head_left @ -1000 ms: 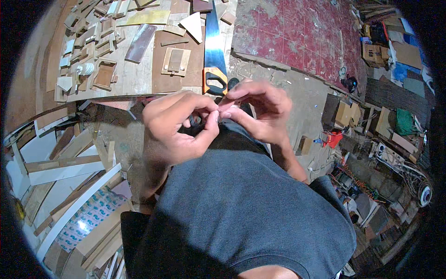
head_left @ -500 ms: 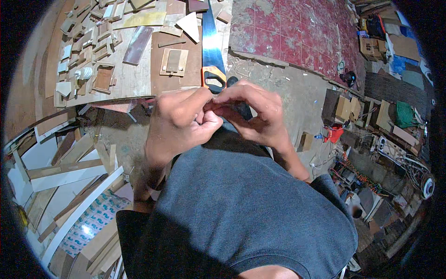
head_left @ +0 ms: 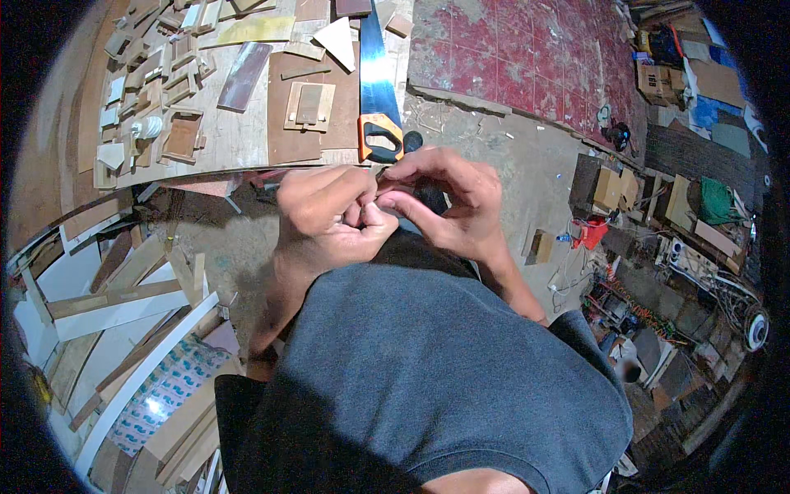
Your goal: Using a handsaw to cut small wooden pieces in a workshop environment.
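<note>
My left hand (head_left: pixel 329 216) is curled closed at the middle of the view, with its fingertips meeting those of my right hand (head_left: pixel 448 206). The right thumb and forefinger curve in toward the same small spot. Whatever lies between the fingertips is too small and hidden to make out. Just beyond them a hand saw (head_left: pixel 380 90) with an orange and black handle lies at the front edge of a wooden worktable (head_left: pixel 206 160). Left of the saw are a small framed wood block (head_left: pixel 309 104), a white triangular piece (head_left: pixel 336 43) and several wood scraps (head_left: pixel 178 74).
A pile of boards (head_left: pixel 115 296) fills the lower left. A red, worn raised floor slab (head_left: pixel 518 58) lies at the back right. Boxes (head_left: pixel 662 82), wood offcuts (head_left: pixel 609 193), a red object (head_left: pixel 589 233), cables and a power strip (head_left: pixel 691 262) crowd the right side.
Compared with a second ago, my left hand has curled tighter and both hands have shifted slightly, still meeting at the fingertips. Nothing on the table has visibly moved.
</note>
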### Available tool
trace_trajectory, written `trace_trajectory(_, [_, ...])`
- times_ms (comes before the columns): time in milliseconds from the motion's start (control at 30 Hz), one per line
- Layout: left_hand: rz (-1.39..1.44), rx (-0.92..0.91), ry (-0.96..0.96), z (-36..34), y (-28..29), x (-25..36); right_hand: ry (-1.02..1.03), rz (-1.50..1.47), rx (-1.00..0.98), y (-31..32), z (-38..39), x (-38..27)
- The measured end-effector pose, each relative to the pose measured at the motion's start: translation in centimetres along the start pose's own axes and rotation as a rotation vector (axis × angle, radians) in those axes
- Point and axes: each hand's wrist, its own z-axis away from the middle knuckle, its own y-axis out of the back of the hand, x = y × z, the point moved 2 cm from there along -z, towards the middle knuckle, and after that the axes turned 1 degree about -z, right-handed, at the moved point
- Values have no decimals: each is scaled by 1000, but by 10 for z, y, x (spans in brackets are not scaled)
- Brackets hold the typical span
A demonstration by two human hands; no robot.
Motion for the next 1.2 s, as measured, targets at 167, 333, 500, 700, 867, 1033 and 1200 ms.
trace_trajectory(167, [123,-23,55,12,2,-5,-75,-133,27,2,1,10])
trace_trajectory(333, [208,-170,190,11,14,-11,-214,-400,63,4,1,15])
trace_trajectory(500, [236,-193,249,13,16,-15,-255,-559,33,4,-2,28])
trace_trajectory(700, [325,-129,362,16,-1,-24,-341,-619,87,4,-1,64])
trace_trajectory(867, [386,-136,446,19,-2,-27,-383,-588,97,8,-4,76])
trace_trajectory(1033, [474,-126,522,25,-8,-38,-432,-586,95,14,-4,97])
trace_trajectory(1200, [472,-251,766,29,-35,-56,-413,-547,74,8,2,111])
